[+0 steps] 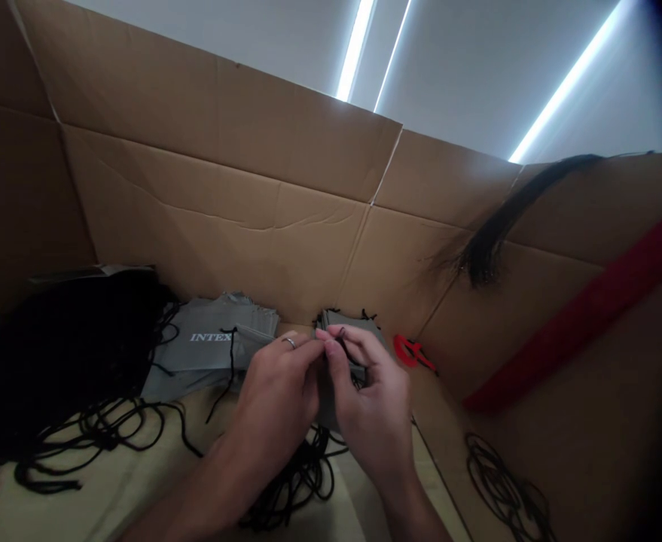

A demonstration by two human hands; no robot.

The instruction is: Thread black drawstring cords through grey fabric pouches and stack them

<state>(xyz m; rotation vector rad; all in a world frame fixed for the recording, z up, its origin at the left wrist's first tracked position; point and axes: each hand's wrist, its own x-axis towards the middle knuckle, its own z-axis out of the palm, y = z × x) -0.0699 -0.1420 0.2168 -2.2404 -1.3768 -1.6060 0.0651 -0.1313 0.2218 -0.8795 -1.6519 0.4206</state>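
Observation:
My left hand (274, 388), with a ring on one finger, and my right hand (367, 403) meet at the fingertips in the middle of the view. Together they pinch a folded grey fabric bag (349, 321) with a thin black cord (343, 348) at its edge. The lower part of the bag is hidden behind my hands. To the left lies a stack of grey fabric bags (212, 348) printed INTEX in white, close to my left hand. A separate black cord (230, 369) hangs from that stack.
Tangled black cords (110, 440) and a dark heap (65, 354) lie at left. A red-handled tool (408, 351) sits by the cardboard wall (212, 181). A black cord bundle (494, 241) hangs over the wall, beside a long red strip (584, 316). A cord coil (503, 482) lies at lower right.

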